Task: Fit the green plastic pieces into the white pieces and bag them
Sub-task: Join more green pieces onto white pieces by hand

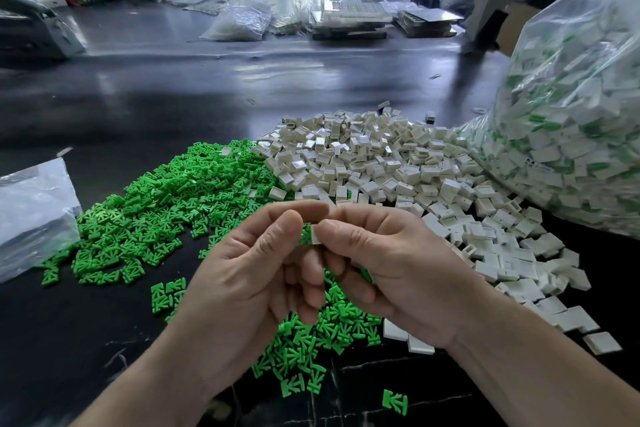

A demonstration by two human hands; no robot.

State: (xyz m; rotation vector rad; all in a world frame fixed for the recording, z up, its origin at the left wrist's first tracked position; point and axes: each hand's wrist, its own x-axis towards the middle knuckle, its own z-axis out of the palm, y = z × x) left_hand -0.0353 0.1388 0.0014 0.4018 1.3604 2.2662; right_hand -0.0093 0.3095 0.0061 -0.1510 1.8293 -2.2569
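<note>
Pinching forked green piece [304, 235], left hand [249, 274]; glossy white piece [315, 234], right hand [388, 263].

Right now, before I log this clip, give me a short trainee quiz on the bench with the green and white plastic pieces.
1. True or false: the pile of loose green plastic pieces lies to the left of the heap of white square plastic pieces.
2. The large clear plastic bag at the right holds: A) green pieces only; B) white pieces with green showing in them; C) nothing.
3. What colour is the small piece pinched by the right hand, opposite the left hand?
Key: 1 true; 2 B; 3 white.
</note>
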